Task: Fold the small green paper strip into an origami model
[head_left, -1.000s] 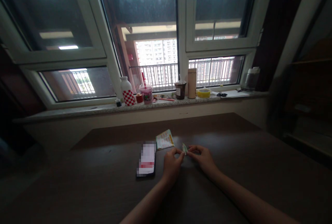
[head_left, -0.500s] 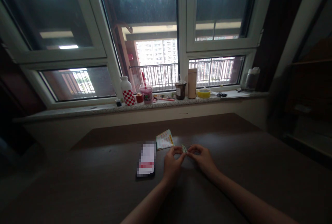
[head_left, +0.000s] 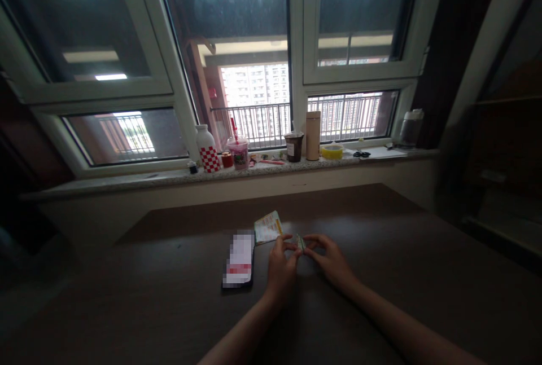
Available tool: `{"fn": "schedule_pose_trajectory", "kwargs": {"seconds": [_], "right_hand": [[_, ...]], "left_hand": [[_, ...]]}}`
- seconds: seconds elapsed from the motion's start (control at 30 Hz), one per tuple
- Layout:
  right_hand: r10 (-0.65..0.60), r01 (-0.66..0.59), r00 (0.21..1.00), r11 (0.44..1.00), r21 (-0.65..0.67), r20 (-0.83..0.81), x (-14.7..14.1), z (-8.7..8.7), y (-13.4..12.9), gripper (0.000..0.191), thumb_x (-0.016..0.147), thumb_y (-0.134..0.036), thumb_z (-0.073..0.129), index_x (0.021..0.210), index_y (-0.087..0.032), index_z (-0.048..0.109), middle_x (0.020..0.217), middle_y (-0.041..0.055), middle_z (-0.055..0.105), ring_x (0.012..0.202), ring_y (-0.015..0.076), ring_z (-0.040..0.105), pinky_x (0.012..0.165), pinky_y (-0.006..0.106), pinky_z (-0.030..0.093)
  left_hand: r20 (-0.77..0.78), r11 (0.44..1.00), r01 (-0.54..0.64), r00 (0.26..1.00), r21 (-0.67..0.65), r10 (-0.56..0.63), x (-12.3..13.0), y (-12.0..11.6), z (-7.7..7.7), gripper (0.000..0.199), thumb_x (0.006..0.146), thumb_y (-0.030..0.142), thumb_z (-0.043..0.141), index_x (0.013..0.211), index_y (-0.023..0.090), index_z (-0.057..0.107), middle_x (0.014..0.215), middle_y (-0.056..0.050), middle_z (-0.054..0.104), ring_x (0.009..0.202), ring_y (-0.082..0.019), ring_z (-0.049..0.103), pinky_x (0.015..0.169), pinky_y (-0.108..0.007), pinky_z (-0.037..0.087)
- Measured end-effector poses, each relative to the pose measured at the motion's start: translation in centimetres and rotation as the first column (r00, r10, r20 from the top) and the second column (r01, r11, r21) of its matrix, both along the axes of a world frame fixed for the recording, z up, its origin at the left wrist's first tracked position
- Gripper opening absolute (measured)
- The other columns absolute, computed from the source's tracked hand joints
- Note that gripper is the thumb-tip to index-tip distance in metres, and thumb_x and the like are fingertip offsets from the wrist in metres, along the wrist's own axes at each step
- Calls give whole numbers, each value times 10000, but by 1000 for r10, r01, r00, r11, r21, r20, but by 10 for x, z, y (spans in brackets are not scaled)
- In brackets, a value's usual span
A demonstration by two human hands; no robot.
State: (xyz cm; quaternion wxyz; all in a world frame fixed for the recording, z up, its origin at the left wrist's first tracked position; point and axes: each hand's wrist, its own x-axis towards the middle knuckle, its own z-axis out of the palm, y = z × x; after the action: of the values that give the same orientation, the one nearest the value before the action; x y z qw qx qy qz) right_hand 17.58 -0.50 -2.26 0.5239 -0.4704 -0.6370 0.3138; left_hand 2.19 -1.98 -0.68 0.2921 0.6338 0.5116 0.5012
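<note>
Between the fingertips of both hands is a small, pale greenish folded piece (head_left: 300, 242), perhaps paper; its exact kind is too small to make out. My left hand (head_left: 283, 266) pinches it from the left, with the index finger raised a little. From the right, my right hand (head_left: 330, 258) grips its other side between thumb and fingers. Just beyond the left hand lies a printed packet (head_left: 267, 228) in white, green and yellow. A phone (head_left: 239, 260) with a blurred-out screen rests on the brown table (head_left: 178, 308), left of my left hand.
Along the windowsill (head_left: 169, 180) stand a red-checked white bottle (head_left: 209, 153), a pink drink cup (head_left: 239, 153), a dark cup (head_left: 293, 148), a tan flask (head_left: 313, 136), yellow tape (head_left: 332, 153), scissors (head_left: 362, 154) and a clear jug (head_left: 410, 130).
The fingers have shifted slightly around the small folded piece, and my left index finger has lifted. The phone and the packet have stayed put.
</note>
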Motion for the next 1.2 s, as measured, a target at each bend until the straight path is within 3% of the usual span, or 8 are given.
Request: {"fn": "schedule_pose_trajectory", "kwargs": {"seconds": [0.13,0.37,0.63,0.77,0.83,1.03,1.2], "right_hand": [[-7,7,1000,1000,15,-10,0,-1,1,309,707,-318,692,991,-200,671,807,37,698,943,253,627,922,413,433],[-10,8,999,999,34,34,-7,-1,-1,290,704,-303,694,984,-226,687,885,47,683,958,248,608,922,404,434],[-33,33,999,999,-7,-13,2,-2,4,393,691,-327,696,1062,-200,683,852,57,701,973,257,612,949,427,422],[-17,17,1000,1000,23,16,4,0,2,332,706,-352,695,1009,-217,711,868,59,707,974,252,613,947,420,427],[-29,29,1000,999,14,-3,4,-2,3,373,690,-361,714,1033,-215,702,890,63,713,980,259,618,954,432,427],[-39,37,997,999,-24,-63,5,-12,9,521,643,-404,756,1110,-188,671,824,61,729,1012,293,621,1002,479,386],[-40,39,998,999,-8,-54,6,-10,9,516,639,-415,757,1098,-193,683,814,57,726,985,286,622,981,465,394]], "left_hand": [[-16,1000,17,1000,-21,-18,1,1,-2,287,747,209,586,1028,205,531,887,-37,693,999,-230,614,938,-370,376],[-68,997,-64,996,-34,62,3,2,1,356,699,80,523,1028,216,511,790,-26,665,952,-232,600,905,-354,372],[-68,998,-54,996,28,56,2,-1,2,257,725,211,607,971,220,536,859,-24,701,1006,-242,609,970,-410,340],[-95,998,-29,995,52,33,1,-3,4,91,757,260,597,843,233,614,901,-22,711,942,-222,634,968,-413,366],[-94,999,-14,995,29,17,1,-3,6,107,763,275,595,839,235,658,916,-29,724,949,-229,638,983,-426,365],[-70,1000,9,998,-12,-10,1,0,2,194,766,305,604,905,248,726,1005,-50,737,1020,-252,637,1096,-505,235],[-85,999,28,996,-40,-31,1,2,-4,217,770,293,602,940,287,737,1055,-47,726,1113,-271,596,1119,-558,154]]}}
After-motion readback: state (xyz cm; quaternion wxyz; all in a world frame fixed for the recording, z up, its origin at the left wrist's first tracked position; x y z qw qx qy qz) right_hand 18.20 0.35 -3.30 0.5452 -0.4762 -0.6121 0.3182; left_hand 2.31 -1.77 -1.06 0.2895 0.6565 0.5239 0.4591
